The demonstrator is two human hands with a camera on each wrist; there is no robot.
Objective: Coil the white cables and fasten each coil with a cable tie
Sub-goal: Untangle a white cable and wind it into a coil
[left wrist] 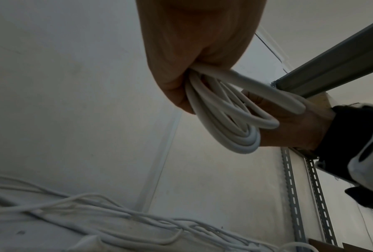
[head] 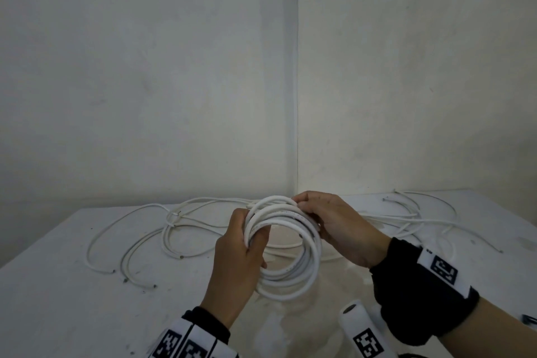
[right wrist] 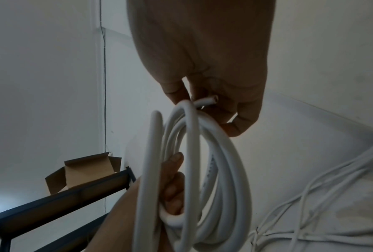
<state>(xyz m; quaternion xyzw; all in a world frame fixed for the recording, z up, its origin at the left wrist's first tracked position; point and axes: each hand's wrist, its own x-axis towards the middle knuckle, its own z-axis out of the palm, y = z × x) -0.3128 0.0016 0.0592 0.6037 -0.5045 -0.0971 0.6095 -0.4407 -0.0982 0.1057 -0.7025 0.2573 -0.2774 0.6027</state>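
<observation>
White worktop point(head: 58, 285) in a wall corner, loose cables point(head: 174, 229) strewn | coil point(head: 286, 247) upright, opening facing you | your left hand point(head: 235, 264) grips its left side | your right hand point(head: 340, 227) pinches its top

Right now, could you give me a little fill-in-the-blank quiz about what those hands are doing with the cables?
1. Both hands hold one white cable wound into a ____.
2. The left hand grips the coil on its ____ side in the head view.
3. The right hand pinches the cable's cut ____ at the coil's top.
4. The loose cables lie on the ____.

Missing words: coil; left; end; table
</observation>
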